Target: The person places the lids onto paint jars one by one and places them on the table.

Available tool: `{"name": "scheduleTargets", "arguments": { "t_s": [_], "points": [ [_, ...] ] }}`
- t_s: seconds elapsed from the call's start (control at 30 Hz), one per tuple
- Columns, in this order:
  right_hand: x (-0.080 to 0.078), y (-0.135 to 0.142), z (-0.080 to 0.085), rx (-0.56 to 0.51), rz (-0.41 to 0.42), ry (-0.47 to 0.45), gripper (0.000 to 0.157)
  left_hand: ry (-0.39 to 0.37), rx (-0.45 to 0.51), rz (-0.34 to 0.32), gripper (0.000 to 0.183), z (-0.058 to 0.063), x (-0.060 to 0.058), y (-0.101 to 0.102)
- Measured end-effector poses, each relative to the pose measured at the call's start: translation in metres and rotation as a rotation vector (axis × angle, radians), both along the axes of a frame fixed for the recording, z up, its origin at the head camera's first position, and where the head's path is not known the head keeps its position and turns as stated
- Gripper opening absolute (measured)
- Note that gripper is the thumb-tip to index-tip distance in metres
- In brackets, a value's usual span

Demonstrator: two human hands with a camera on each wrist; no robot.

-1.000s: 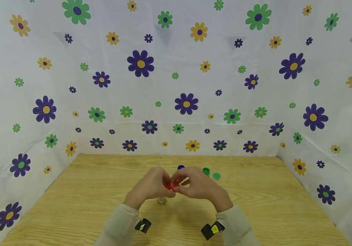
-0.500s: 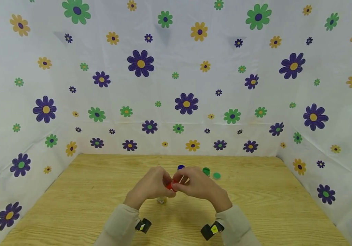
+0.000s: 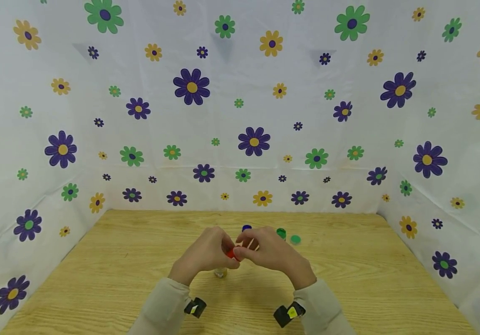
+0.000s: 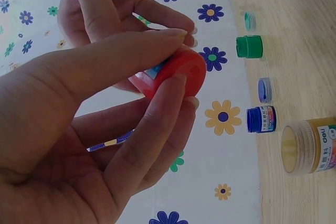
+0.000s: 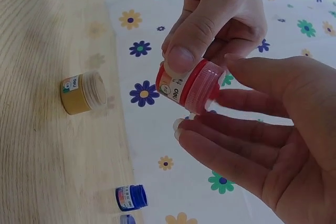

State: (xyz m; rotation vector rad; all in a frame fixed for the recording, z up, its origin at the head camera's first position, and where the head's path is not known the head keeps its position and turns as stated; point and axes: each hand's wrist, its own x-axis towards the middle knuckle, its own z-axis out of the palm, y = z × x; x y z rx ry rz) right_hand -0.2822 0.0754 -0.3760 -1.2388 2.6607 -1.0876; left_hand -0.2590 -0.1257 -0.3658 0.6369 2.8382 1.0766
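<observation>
A small red paint jar (image 5: 170, 85) with a label is tilted on its side in midair between both hands. My left hand (image 3: 204, 253) grips its body, the thumb on the label and the fingers curled round the base, as the left wrist view shows. Its ribbed, see-through lid (image 5: 202, 87) faces my right hand (image 3: 271, 253). The right thumb and index finger pinch the lid's edge, while the other fingers stay loosely bent below. In the head view the fingers hide most of the jar.
On the wooden table (image 3: 118, 270) stand a yellow paint jar (image 5: 77, 94) with a clear lid, an uncapped blue jar (image 4: 261, 119) and an uncapped green jar (image 4: 249, 46). A blue lid (image 4: 265, 90) and a green lid (image 4: 250, 22) lie beside them. Flowered cloth (image 3: 240, 116) encloses the table.
The right thumb and fingers have shifted on the lid, and the thumb now covers more of it. The left hand and the jar have stayed in place.
</observation>
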Motion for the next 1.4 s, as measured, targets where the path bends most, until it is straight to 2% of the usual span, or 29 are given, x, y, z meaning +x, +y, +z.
{"name": "scheduleTargets", "arguments": {
  "t_s": [0.23,0.37,0.73,1.4],
  "points": [
    [-0.0009,0.0034,0.0008,-0.063,0.066,-0.044,0.026,-0.007,0.009,0.009,0.013,-0.0003,0.0003,-0.0016],
    [-0.0014,0.0038,0.0009,-0.068,0.102,-0.040,0.026,-0.013,0.017,0.008,0.015,-0.0002,0.0000,-0.0016],
    [-0.0028,0.0039,-0.0002,-0.050,0.098,-0.024,0.018,-0.019,0.015,0.004,0.016,-0.0001,-0.0002,0.0002],
    [0.0009,0.0022,0.0015,-0.035,0.084,0.007,0.017,0.000,0.022,0.045,0.012,-0.0021,0.0006,0.0040]
  ]
}}
